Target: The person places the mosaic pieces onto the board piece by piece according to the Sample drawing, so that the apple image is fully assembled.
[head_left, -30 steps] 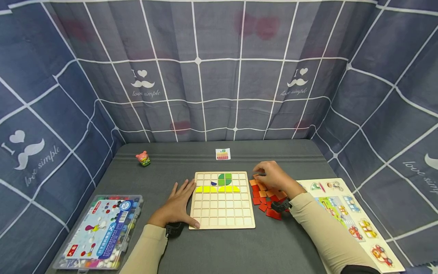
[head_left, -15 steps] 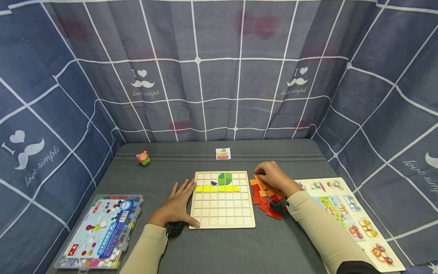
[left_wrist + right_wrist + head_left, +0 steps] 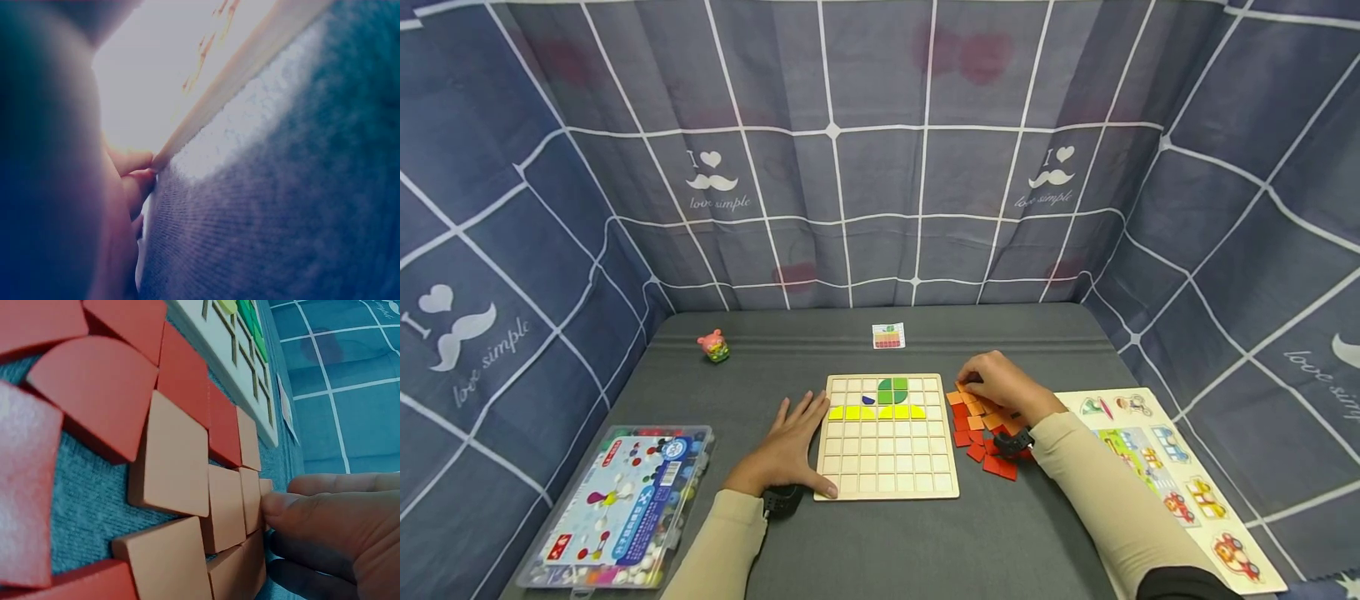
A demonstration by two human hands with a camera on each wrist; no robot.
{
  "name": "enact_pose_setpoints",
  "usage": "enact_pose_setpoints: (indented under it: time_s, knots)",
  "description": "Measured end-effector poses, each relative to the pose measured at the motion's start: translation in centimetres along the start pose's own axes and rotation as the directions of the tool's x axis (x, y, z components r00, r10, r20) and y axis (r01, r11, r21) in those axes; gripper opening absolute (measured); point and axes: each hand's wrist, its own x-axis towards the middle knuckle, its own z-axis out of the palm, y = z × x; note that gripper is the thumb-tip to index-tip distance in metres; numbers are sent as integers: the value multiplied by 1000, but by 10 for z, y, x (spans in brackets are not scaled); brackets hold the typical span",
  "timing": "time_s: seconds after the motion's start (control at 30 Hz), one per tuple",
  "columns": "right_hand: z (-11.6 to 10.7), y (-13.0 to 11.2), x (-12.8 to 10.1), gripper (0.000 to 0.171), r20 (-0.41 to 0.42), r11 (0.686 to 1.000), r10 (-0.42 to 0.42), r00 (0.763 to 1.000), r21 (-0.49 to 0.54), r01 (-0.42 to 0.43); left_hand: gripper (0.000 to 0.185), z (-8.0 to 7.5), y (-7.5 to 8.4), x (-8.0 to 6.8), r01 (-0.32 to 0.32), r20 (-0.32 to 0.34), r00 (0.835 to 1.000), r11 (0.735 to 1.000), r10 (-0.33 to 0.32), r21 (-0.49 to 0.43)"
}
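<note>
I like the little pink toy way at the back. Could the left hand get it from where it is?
Probably yes. The left hand lies flat beside the wooden board, and only bare grey table separates it from the pink toy, though the arm must stretch forward.

Orange and red tiles (image 3: 981, 425) lie flat, clustered under the right fingers (image 3: 294, 503); farthest orange one touches the thumb tip.

Left of the right hand's fingers (image 3: 972, 377) the wooden board (image 3: 887, 483) blocks the way, its rim just beside the orange and red tiles (image 3: 981, 433) crowded under them. Behind the fingers the picture board (image 3: 1157, 467) lies flat. Ahead of them, bare surface (image 3: 1000, 337) runs to the curtain, the small card (image 3: 888, 336) well apart.
</note>
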Motion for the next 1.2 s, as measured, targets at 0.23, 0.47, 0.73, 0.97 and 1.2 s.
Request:
enact_pose_setpoints:
  time_s: [0.23,0.47,0.73,0.97,1.2]
  knots:
    - [2,2,3,15,-18,1000,-23,1000,-15,22,160,1,-1,0,-1,-5,1000,1000,1,0]
    - [4,3,4,13,-8,999,-52,999,-14,52,160,0,0,-1,-8,-12,1000,1000,8,-1]
    - [8,-1,5,18,-25,999,-27,999,-25,26,159,-1,2,-1,-3,-11,1000,1000,3,1]
    - [11,-3,7,15,-42,999,-27,999,-28,26,158,0,2,-2,-6,2,1000,1000,6,6]
    - [14,-4,12,9,-57,999,-10,998,-44,7,159,1,1,0,0,-1,1000,1000,0,20]
